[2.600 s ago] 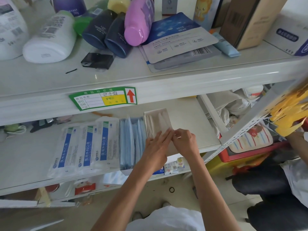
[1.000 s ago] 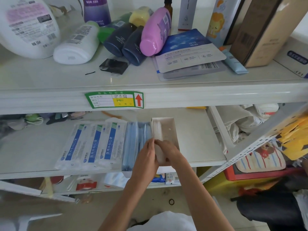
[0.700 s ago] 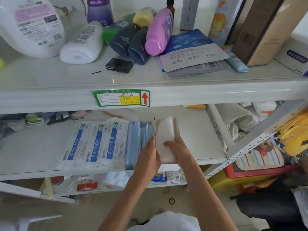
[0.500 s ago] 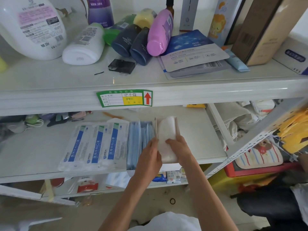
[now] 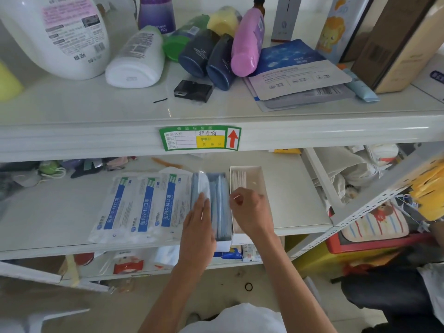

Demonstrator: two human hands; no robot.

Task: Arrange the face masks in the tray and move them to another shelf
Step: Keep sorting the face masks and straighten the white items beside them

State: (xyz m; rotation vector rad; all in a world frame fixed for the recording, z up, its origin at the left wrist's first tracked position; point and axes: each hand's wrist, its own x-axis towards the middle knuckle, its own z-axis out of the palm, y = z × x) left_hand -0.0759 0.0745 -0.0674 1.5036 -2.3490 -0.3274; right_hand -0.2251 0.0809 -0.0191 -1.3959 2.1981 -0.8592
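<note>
On the middle shelf (image 5: 60, 219), white tray (image 5: 260, 173) with white face masks (image 5: 237, 176) standing on edge at its left wall, blue masks (image 5: 217, 188) just left. Left hand (image 5: 198, 227) flat, fingers together, steadying blue masks; right hand (image 5: 249, 210) loosely curled over tray, grip unclear. Arranging seemingly almost done; move to another shelf not yet begun.

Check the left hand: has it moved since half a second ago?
Yes. The left hand shifted left, off the white tray, onto the blue mask packs.
</note>
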